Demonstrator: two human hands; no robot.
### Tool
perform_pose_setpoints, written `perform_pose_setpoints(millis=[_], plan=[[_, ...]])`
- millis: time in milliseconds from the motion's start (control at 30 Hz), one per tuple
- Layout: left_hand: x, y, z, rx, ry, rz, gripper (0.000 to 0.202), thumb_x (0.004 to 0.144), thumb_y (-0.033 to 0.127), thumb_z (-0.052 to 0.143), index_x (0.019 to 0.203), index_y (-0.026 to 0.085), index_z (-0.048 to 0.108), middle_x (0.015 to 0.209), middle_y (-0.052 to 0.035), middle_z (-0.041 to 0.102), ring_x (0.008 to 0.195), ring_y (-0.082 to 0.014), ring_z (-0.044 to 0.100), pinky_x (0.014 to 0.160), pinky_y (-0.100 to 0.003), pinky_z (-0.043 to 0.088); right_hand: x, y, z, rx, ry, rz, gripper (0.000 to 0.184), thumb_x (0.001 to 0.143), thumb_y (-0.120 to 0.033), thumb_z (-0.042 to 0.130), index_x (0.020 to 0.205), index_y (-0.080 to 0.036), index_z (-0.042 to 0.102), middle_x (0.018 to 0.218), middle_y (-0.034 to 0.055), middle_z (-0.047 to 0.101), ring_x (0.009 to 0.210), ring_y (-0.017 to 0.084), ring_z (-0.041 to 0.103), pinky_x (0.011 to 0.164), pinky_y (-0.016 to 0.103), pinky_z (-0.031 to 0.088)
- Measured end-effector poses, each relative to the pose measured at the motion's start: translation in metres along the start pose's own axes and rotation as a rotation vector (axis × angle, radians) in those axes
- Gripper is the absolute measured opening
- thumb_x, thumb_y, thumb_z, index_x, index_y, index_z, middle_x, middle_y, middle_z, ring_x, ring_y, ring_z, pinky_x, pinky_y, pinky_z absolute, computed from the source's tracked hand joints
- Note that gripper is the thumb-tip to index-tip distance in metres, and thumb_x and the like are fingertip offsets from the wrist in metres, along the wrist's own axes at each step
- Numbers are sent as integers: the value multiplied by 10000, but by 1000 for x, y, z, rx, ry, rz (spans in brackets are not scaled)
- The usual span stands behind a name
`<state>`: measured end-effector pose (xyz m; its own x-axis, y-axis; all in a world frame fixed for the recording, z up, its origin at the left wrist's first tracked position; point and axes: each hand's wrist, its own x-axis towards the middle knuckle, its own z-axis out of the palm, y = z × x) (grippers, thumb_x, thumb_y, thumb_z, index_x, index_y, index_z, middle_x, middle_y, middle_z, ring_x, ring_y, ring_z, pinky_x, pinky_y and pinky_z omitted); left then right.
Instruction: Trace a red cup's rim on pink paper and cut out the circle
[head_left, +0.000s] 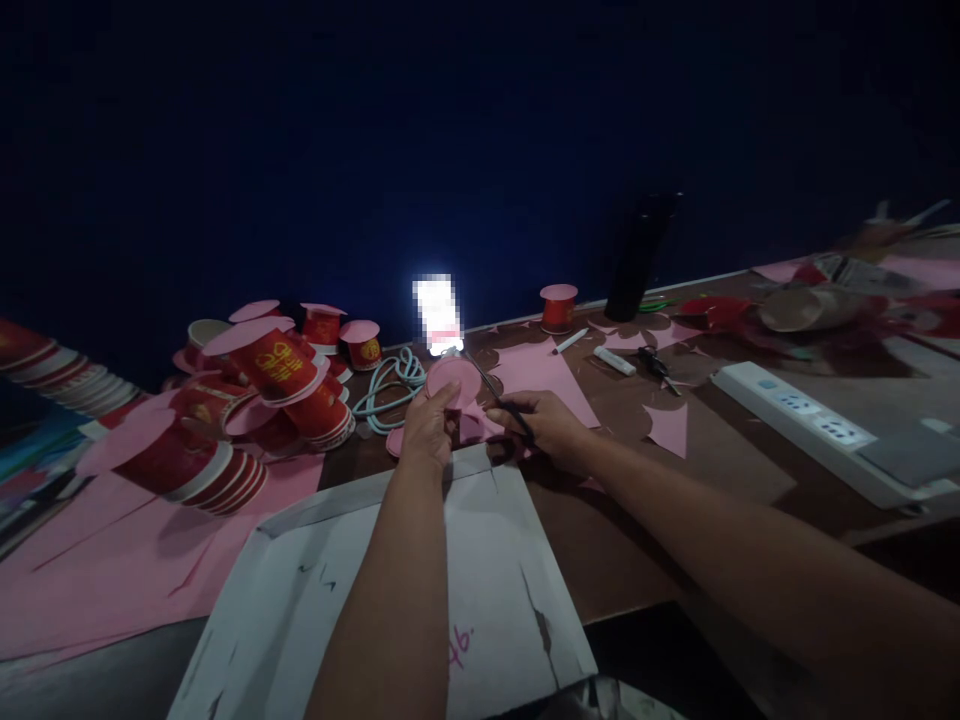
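My left hand (431, 430) pinches a round piece of pink paper (456, 380) above the table's middle. In my right hand (544, 428) is a pair of dark scissors (499, 395), its blades pointing up and left beside the round's right edge. Whether the blades touch the paper I cannot tell. Just below both hands lies a white cardboard box lid (360, 560). Pink paper scraps show around and under my fingers, and a larger pink sheet (544, 375) lies behind my right hand.
Red paper cups (277, 365) with pink rounds on top are heaped at left. A pale cable (390, 385) and a lit phone (439, 310) are at centre back. A white marker (570, 341), a dark bottle (640, 260) and a power strip (799, 420) are to the right.
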<state>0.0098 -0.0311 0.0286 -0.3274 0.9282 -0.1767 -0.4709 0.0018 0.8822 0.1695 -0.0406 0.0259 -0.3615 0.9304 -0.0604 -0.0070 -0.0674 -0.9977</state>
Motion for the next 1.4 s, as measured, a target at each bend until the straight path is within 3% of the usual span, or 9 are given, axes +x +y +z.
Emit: perform_pose_setpoints(millis=[300, 533, 833, 1133, 1400], plan=[[0, 1, 1, -111, 67, -19, 292, 592, 195, 772, 844, 162, 628, 681, 14, 638, 512, -87, 553, 454, -180, 404, 1, -1, -1, -20, 16, -1, 451, 675, -425, 750, 1008, -127, 694, 494, -45, 506, 418, 65, 431, 346, 158, 334], [0, 1, 2, -219, -10, 32, 309, 551, 110, 790, 821, 134, 641, 713, -4, 672, 630, -97, 614, 614, -194, 484, 4, 1, -2, 4, 43, 30, 460, 660, -436, 762, 990, -126, 682, 521, -34, 540, 422, 71, 449, 339, 161, 345], [3, 0, -1, -111, 13, 2, 385, 524, 182, 813, 865, 175, 633, 645, 27, 624, 512, -91, 554, 449, -178, 395, 3, 1, -4, -22, -46, 31, 423, 681, -465, 742, 942, -141, 668, 540, -30, 559, 437, 72, 470, 371, 163, 349], [3, 1, 1, -112, 83, 18, 357, 539, 155, 792, 841, 166, 601, 669, 25, 617, 558, -96, 573, 521, -197, 435, 5, 5, -5, -49, -85, 3, 429, 695, -511, 717, 908, -141, 672, 599, -9, 578, 480, 85, 496, 384, 174, 350], [1, 1, 1, -99, 76, 14, 405, 486, 169, 809, 836, 166, 606, 652, 33, 613, 526, -95, 565, 467, -185, 418, 4, 3, -3, -18, -76, 13, 447, 664, -483, 752, 914, -120, 675, 567, -19, 554, 469, 75, 481, 391, 172, 345]])
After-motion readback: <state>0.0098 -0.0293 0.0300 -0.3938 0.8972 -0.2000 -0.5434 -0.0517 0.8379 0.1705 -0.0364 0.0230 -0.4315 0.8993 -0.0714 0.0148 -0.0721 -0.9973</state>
